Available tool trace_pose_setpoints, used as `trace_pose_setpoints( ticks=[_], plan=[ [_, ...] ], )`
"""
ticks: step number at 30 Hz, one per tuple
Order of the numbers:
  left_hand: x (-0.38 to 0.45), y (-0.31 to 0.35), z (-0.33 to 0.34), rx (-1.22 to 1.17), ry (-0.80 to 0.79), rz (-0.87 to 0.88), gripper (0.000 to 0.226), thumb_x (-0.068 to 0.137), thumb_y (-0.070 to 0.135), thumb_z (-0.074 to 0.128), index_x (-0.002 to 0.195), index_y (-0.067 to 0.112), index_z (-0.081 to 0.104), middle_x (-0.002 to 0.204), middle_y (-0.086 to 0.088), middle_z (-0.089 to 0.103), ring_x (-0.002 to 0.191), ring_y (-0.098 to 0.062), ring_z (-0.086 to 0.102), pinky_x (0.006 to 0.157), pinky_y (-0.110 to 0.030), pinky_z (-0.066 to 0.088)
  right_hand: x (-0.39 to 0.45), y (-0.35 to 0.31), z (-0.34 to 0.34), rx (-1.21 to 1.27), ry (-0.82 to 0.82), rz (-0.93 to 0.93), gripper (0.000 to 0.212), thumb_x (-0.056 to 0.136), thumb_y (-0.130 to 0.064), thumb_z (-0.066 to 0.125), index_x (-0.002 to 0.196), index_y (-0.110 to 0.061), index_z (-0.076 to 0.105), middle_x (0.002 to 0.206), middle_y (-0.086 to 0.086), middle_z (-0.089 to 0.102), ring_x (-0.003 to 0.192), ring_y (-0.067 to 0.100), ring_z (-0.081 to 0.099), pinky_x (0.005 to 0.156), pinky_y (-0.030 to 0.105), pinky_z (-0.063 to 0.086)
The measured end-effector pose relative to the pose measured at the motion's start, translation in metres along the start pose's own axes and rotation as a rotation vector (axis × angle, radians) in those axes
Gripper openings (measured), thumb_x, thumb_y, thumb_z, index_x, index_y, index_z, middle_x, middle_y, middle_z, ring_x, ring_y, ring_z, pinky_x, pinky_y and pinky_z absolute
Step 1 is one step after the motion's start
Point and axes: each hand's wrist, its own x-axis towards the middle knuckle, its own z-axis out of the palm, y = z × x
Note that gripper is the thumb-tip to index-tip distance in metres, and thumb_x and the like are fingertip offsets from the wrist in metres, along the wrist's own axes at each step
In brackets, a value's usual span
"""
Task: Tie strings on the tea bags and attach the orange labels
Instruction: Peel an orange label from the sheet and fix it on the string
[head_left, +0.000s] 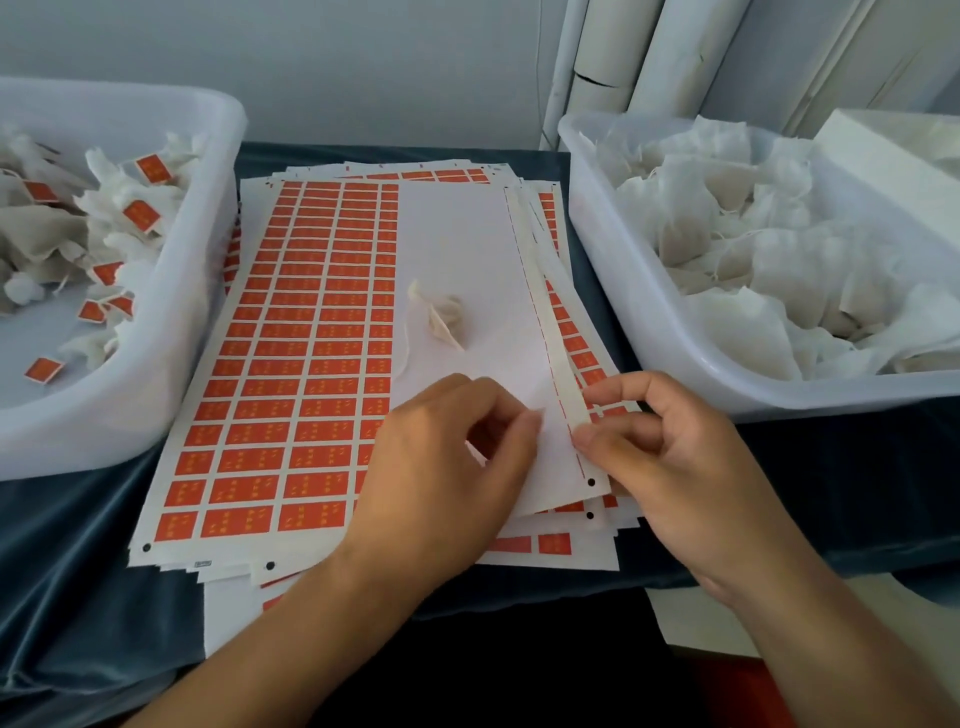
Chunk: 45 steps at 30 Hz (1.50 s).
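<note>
Tea bag (441, 319) lies loose on the bare white part of the top label sheet (311, 332), centre frame, just above both hands and apart from them. Its string (408, 343) trails down toward the left hand (447, 457), so that hand looks nearer. Left hand pinches something small and pale at its fingertips; can't tell if it's a label. Right hand (670, 452) pinches the white edge strip (550, 332), whose long axis runs up-frame from lower centre. Finished bags sit in the left bin (197, 291), untied ones in the right bin (649, 332).
</note>
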Motion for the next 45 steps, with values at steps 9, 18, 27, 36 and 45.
trace_pose_setpoints(
  ticks=[9, 18, 27, 36, 45],
  plan=[
    [0.015, 0.004, -0.028, 0.185, 0.189, 0.174, 0.016, 0.096, 0.043, 0.064, 0.085, 0.033, 0.067, 0.083, 0.021, 0.062, 0.072, -0.004, 0.062, 0.057, -0.009, 0.050, 0.006, -0.024, -0.002, -0.681, 0.148, -0.239, 0.030, 0.089, -0.059, 0.055, 0.118, -0.048, 0.050, 0.098, -0.029, 0.063, 0.083, -0.006, 0.065, 0.058, 0.008, 0.048],
    [0.033, -0.007, -0.064, 0.570, 0.269, 0.454, 0.017, 0.097, 0.031, 0.067, 0.092, 0.017, 0.075, 0.084, 0.002, 0.066, 0.067, -0.011, 0.059, 0.053, -0.025, 0.050, 0.072, -0.070, 0.042, -0.131, -0.213, -0.232, 0.020, 0.099, -0.039, 0.059, 0.090, -0.027, 0.073, 0.082, -0.014, 0.075, 0.071, 0.009, 0.073, 0.060, 0.016, 0.056],
    [0.058, -0.004, -0.076, 0.227, 0.043, -0.150, 0.027, 0.089, 0.050, 0.069, 0.111, 0.054, 0.054, 0.089, 0.027, 0.068, 0.076, 0.003, 0.068, 0.051, -0.006, 0.047, 0.132, -0.077, 0.072, -0.063, 0.088, -0.335, 0.015, 0.092, -0.045, 0.070, 0.086, -0.032, 0.072, 0.075, -0.020, 0.073, 0.070, 0.002, 0.072, 0.058, 0.011, 0.055],
    [0.071, -0.021, -0.045, -0.538, -0.034, -0.756, 0.040, 0.099, 0.052, 0.056, 0.135, 0.064, 0.044, 0.083, 0.018, 0.076, 0.071, -0.012, 0.075, 0.058, -0.021, 0.052, 0.168, -0.056, 0.080, 0.111, 0.192, -0.307, 0.015, 0.094, -0.041, 0.070, 0.088, -0.026, 0.071, 0.076, -0.011, 0.074, 0.067, 0.007, 0.071, 0.058, 0.015, 0.052],
    [0.094, -0.037, -0.039, -0.425, 0.101, -0.786, 0.032, 0.098, 0.061, 0.052, 0.125, 0.047, 0.064, 0.075, 0.022, 0.071, 0.078, -0.014, 0.070, 0.051, -0.015, 0.048, 0.167, -0.038, 0.074, 0.146, 0.163, -0.306, 0.013, 0.093, -0.037, 0.072, 0.091, -0.025, 0.071, 0.081, -0.013, 0.074, 0.072, 0.008, 0.072, 0.057, 0.014, 0.053]
  ],
)
